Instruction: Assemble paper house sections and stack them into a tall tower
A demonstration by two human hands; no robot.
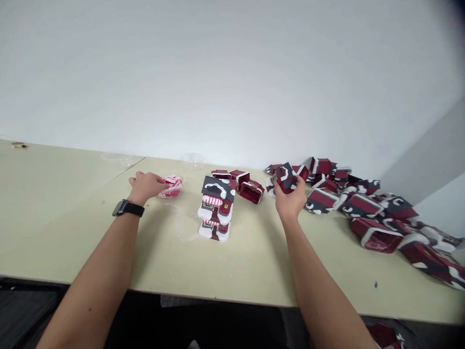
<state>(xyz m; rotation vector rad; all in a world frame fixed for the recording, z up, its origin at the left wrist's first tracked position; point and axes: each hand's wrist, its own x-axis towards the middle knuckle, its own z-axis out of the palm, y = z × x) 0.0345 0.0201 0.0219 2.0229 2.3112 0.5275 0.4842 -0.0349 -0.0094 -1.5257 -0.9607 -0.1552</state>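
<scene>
Two small toy houses, dark red with grey snow-covered roofs and red-and-white striped awnings, are stacked one on the other mid-table. My right hand is closed around another such house, tilted, at the edge of a pile. Over to the left, my left hand has its fingertips pinched at a small heap of red-and-white pieces, which seem to lie in a clear shallow dish. Exactly which piece the fingers grip is partly hidden.
Several hollow houses lie just behind the stack. A large pile of similar houses spreads along the right side. Clear plastic pieces rest by the wall, and a small brown scrap sits far left.
</scene>
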